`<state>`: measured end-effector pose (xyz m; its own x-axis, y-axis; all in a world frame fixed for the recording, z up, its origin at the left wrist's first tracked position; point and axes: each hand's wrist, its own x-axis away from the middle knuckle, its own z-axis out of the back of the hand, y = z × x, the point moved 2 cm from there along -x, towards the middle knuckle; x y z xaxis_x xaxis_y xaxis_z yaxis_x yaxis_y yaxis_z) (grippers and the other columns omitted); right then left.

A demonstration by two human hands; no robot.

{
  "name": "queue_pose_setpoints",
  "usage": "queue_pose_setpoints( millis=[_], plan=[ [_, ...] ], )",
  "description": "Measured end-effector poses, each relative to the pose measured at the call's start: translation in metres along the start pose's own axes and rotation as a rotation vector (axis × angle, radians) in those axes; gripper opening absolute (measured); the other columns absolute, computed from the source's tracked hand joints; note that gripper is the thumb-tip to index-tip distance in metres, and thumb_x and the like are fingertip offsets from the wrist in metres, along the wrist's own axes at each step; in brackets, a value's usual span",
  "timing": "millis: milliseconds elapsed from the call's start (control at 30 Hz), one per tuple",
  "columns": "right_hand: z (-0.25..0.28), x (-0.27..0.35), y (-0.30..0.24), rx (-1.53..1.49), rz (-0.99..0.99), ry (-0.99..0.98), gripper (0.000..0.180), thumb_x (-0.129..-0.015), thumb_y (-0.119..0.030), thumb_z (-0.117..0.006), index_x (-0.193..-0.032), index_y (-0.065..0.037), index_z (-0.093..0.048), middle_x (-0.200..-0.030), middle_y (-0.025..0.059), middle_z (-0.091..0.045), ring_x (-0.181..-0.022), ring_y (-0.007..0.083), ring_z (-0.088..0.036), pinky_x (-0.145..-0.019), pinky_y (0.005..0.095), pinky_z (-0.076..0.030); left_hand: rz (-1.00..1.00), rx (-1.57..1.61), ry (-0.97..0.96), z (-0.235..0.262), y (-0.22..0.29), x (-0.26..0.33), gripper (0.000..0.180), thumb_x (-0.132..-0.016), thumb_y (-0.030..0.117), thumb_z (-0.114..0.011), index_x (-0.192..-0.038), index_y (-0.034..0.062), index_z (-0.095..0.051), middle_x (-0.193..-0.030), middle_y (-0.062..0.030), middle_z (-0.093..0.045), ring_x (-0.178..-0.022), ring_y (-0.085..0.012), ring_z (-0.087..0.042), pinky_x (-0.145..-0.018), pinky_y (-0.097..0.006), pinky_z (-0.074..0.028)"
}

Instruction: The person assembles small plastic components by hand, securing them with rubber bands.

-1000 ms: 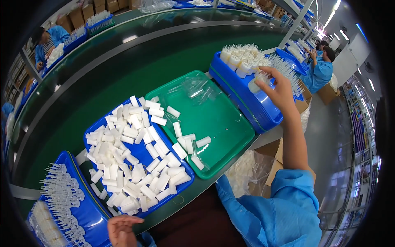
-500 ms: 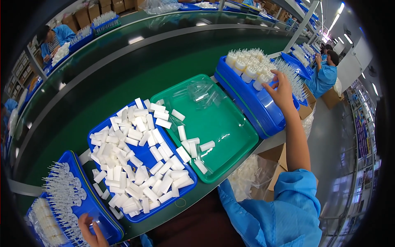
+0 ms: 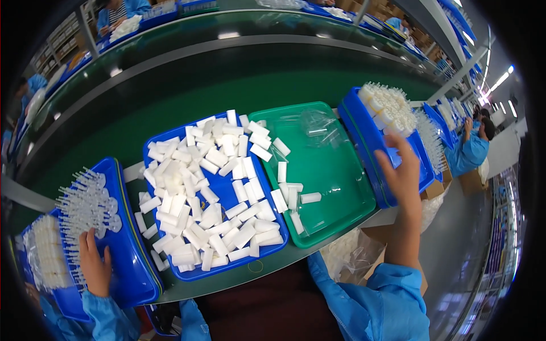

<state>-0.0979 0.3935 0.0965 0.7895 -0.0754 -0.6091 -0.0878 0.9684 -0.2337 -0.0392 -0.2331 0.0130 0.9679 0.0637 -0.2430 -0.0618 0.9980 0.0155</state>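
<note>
My left hand [image 3: 95,264] reaches over the blue tray [image 3: 129,258] at the left, thumb apart from the fingers. Its fingertips are at a heap of clear plastic parts with thin stems [image 3: 88,204]; nothing shows in its grasp. At the right, my right hand [image 3: 402,173] hovers over the near part of stacked blue trays [image 3: 364,150], fingers spread and empty. Just beyond it stand packed rows of white cylindrical pieces with clear tips [image 3: 389,111]. Between the hands, many loose white tubular blocks [image 3: 185,187] fill a blue tray [image 3: 223,186].
A green tray [image 3: 338,187] holds clear plastic tubes [image 3: 321,126] and a few white blocks. A green conveyor belt [image 3: 227,77] runs behind. Bagged white pieces [image 3: 48,250] and another person's blue sleeve [image 3: 54,315] are at lower left. An open carton [image 3: 378,244] stands below the table edge.
My right hand has drawn back from the packed white pieces toward me. My left hand has moved farther forward to the stemmed clear parts. The whole view has shifted.
</note>
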Motion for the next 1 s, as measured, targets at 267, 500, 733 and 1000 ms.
queue_pose_setpoints(
  millis=[267,500,733,1000],
  plan=[
    [-0.106,-0.015,-0.114,-0.379,0.292,-0.513,0.031,-0.078,-0.02,-0.071,-0.105,-0.006,-0.063,-0.092,0.0113,-0.066,-0.076,0.0246,-0.065,-0.069,0.0348,-0.051,-0.089,-0.035,0.103,0.001,0.003,-0.021,0.032,-0.079,0.002,-0.064,-0.109,0.0003,-0.054,-0.106,-0.0229,-0.053,-0.089,-0.0385,-0.059,-0.074,-0.042,-0.049],
    [-0.16,-0.015,-0.142,-0.042,0.398,-0.495,0.029,-0.076,-0.021,-0.071,-0.099,-0.009,-0.059,-0.087,0.0093,-0.066,-0.077,0.0285,-0.064,-0.066,0.0386,-0.051,-0.053,0.199,0.271,0.047,0.05,0.012,0.02,-0.077,-0.002,-0.066,-0.096,-0.0002,-0.062,-0.111,-0.0177,-0.05,-0.092,-0.0303,-0.056,-0.075,-0.035,-0.046],
    [-0.16,-0.009,-0.146,-0.033,0.32,-0.512,0.032,-0.071,-0.011,-0.068,-0.102,-0.011,-0.058,-0.094,0.0093,-0.064,-0.079,0.0296,-0.064,-0.067,0.0402,-0.052,-0.126,0.783,0.405,0.041,0.112,0.05,0.027,-0.069,-0.006,-0.069,-0.093,0.0024,-0.059,-0.1,-0.016,-0.059,-0.089,-0.0256,-0.059,-0.078,-0.033,-0.047],
    [-0.154,-0.008,-0.136,-0.086,0.203,-0.652,0.026,-0.068,-0.006,-0.069,-0.091,-0.007,-0.057,-0.093,0.0104,-0.063,-0.077,0.0276,-0.064,-0.067,0.037,-0.051,-0.106,1.603,0.164,0.001,0.186,0.062,0.037,-0.074,-0.007,-0.07,-0.104,0.0009,-0.05,-0.099,-0.0148,-0.06,-0.084,-0.0213,-0.061,-0.078,-0.032,-0.049]
  ],
)
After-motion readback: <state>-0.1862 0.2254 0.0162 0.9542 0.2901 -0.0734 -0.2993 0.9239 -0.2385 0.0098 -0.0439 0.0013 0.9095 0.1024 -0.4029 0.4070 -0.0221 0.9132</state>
